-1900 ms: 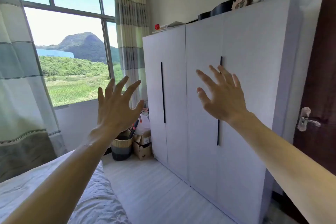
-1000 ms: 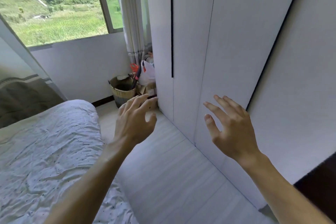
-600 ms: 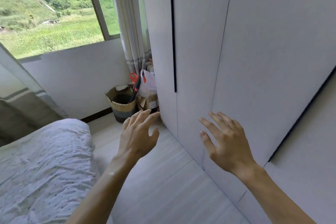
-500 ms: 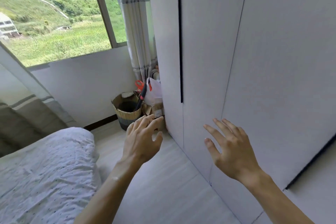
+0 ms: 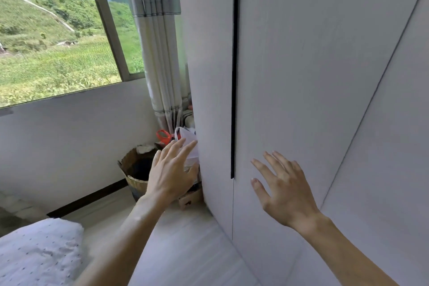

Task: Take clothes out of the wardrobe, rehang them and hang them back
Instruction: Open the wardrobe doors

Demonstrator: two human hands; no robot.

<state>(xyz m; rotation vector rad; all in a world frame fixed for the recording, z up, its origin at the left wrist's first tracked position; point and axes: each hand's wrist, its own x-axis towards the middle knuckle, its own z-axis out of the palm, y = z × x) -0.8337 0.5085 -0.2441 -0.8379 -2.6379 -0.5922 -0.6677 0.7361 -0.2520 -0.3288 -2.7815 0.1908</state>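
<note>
You are holding your left hand (image 5: 170, 169) out with its fingers straight and spread, grasping nothing, just beside the left edge of the wardrobe (image 5: 301, 76). Your right hand (image 5: 284, 190) is reaching up in front of a wardrobe door, likewise released with fingers fanned, just right of the lower end of the black handle strip (image 5: 234, 76). Whether it is touching the door cannot be told. The wardrobe doors are standing closed, keeping the clothes out of sight. Behind your left hand a white plastic bag (image 5: 186, 137) and a woven basket (image 5: 134, 169) are sitting in the corner below the curtain (image 5: 160, 53). The bed (image 5: 39, 253) is lying at lower left, beneath the window (image 5: 58, 42).
</note>
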